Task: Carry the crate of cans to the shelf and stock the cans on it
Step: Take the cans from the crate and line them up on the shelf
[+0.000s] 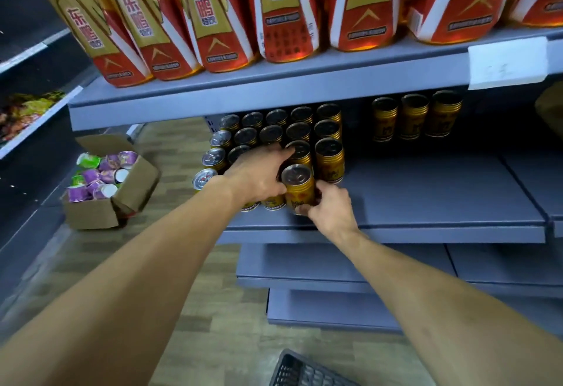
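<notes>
- Two hands: left hand (262, 176), right hand (330, 209).
- Gold cans in the block (328, 158) on the shelf (426, 196): about eighteen visible; some are hidden under the left hand.
- Three more gold cans (414, 116) farther back.
- Seven red-and-gold cartons (286, 10) above.
- One cardboard box (91, 213) of cups.
- One dark crate (304, 372).
</notes>
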`<state>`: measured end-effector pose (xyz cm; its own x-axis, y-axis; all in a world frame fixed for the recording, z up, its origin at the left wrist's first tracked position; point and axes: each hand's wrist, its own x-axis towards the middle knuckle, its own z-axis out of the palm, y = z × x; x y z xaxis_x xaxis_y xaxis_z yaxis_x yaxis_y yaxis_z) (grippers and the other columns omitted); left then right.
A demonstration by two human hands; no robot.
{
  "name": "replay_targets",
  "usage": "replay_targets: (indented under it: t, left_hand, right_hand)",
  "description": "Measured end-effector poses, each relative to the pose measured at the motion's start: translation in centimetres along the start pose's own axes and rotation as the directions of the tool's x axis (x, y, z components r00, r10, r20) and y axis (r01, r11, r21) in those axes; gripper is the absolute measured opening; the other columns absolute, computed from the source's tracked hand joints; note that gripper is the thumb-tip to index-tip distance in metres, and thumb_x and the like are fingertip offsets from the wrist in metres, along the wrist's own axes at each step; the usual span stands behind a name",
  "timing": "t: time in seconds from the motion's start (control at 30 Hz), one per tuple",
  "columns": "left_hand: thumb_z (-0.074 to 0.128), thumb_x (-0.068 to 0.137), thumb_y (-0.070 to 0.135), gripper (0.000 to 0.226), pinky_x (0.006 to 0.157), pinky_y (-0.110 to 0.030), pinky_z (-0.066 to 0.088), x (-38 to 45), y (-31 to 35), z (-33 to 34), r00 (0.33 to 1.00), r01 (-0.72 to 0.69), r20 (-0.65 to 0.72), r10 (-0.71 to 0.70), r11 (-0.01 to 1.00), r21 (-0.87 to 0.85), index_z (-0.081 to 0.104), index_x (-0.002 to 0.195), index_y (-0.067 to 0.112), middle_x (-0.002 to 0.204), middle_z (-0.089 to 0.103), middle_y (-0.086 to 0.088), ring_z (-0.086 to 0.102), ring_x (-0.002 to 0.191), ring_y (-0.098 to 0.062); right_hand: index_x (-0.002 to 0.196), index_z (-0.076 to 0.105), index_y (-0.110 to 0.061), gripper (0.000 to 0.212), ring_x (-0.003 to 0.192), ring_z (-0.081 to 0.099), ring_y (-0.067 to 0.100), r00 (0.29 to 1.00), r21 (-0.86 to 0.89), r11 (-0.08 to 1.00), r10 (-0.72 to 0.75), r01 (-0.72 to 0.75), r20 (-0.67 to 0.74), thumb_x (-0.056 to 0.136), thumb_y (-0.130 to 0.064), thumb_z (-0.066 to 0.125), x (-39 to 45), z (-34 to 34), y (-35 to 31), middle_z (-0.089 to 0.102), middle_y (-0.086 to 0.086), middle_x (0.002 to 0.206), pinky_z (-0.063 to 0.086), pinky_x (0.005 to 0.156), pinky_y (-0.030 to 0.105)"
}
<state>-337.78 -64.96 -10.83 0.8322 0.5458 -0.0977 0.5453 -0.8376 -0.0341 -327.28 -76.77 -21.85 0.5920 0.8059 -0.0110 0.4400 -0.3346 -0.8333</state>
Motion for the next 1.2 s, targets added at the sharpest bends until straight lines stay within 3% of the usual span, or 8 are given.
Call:
replay_targets:
  t: [0.13,0.27,0.47,0.63,0.77,1.03,1.1,1.2]
  left_hand:
    - [0.073,0.080,0.037,0.089,0.109,-0.041,0.039,-0.7,-1.8,1.3,0.998,0.032,-0.054,-0.033,0.999,-0.021,0.026,0.154,0.024,0.158,0.028,0.001,0.037,0.139,-0.026]
    - [0.070,0.082,0.044,0.084,0.113,-0.043,0.034,-0.7,-2.9,3.5,0.998,0.026,-0.064,-0.027,1.000,-0.014,0.028,0.153,0.027,0.161,0.023,-0.002,0.030,0.144,-0.027]
    - [0.055,0.087,0.063,0.080,0.116,-0.041,0.028,-0.5,-2.0,3.6,0.993,0.016,-0.114,-0.021,0.999,-0.043,0.024,0.153,0.030,0.160,0.025,-0.004,0.027,0.144,-0.027]
    - [0.045,0.091,0.064,0.071,0.113,-0.044,0.030,0.6,0.0,3.3,0.985,-0.026,-0.174,0.018,0.999,-0.044,0.031,0.151,0.028,0.159,0.028,-0.001,0.034,0.140,-0.030]
    - [0.034,0.098,0.056,0.057,0.103,-0.045,0.042,2.0,2.3,3.1,0.976,0.004,-0.218,-0.017,0.998,-0.059,0.032,0.149,0.030,0.158,0.028,-0.002,0.042,0.133,-0.033]
    - [0.039,0.099,0.043,0.048,0.084,-0.042,0.047,5.7,8.2,4.2,0.953,-0.005,-0.303,-0.007,0.999,-0.040,0.042,0.143,0.023,0.149,0.040,-0.007,0.054,0.117,-0.036]
    - [0.040,0.099,0.041,0.052,0.086,-0.042,0.048,7.1,9.4,4.3,0.955,-0.001,-0.295,-0.016,0.998,-0.059,0.036,0.148,0.024,0.155,0.033,-0.006,0.051,0.124,-0.035]
    - [0.043,0.099,0.035,0.056,0.104,-0.043,0.041,9.5,11.3,4.6,0.958,-0.024,-0.288,-0.011,0.993,-0.116,0.029,0.151,0.023,0.160,0.024,-0.005,0.035,0.139,-0.030]
  right_hand:
    - [0.113,0.065,-0.008,0.050,0.104,0.061,0.030,0.999,-0.127,0.991,-0.032,0.035,0.027,0.072,-0.027,0.087,1.2,0.1,0.2,0.063,0.012,0.114,0.050,0.094,0.036]
    - [0.126,0.056,-0.014,0.065,0.115,0.060,0.028,0.998,-0.122,0.991,-0.047,0.052,0.048,0.071,-0.028,0.088,1.9,0.7,-0.2,0.064,0.009,0.124,0.048,0.102,0.042]
    - [0.122,0.059,-0.017,0.057,0.109,0.063,0.024,0.993,-0.102,0.989,-0.101,0.106,0.058,0.071,-0.025,0.084,2.1,0.4,0.4,0.067,0.005,0.118,0.052,0.098,0.041]
    - [0.110,0.063,-0.013,0.036,0.101,0.058,0.033,0.973,-0.187,0.977,-0.138,0.102,-0.187,0.074,-0.011,0.061,1.7,0.0,0.6,0.063,0.010,0.110,0.052,0.087,0.042]
    - [0.104,0.065,-0.008,0.025,0.101,0.056,0.034,0.941,-0.249,0.967,-0.139,0.061,-0.309,0.079,-0.008,0.062,2.1,0.0,-0.2,0.062,0.013,0.107,0.049,0.086,0.045]
    - [0.111,0.065,-0.011,0.033,0.106,0.052,0.033,0.893,-0.296,0.955,-0.106,-0.032,-0.437,0.080,-0.020,0.067,2.9,-3.7,2.6,0.061,0.013,0.111,0.044,0.087,0.045]
    - [0.120,0.063,-0.011,0.038,0.111,0.051,0.033,0.890,-0.324,0.944,-0.093,-0.064,-0.447,0.083,-0.016,0.062,3.8,-5.6,3.7,0.060,0.013,0.117,0.042,0.089,0.043]
    - [0.123,0.060,-0.010,0.040,0.116,0.050,0.032,0.876,-0.311,0.940,-0.031,-0.138,-0.482,0.084,-0.011,0.056,4.9,-8.1,6.1,0.059,0.012,0.122,0.040,0.092,0.043]
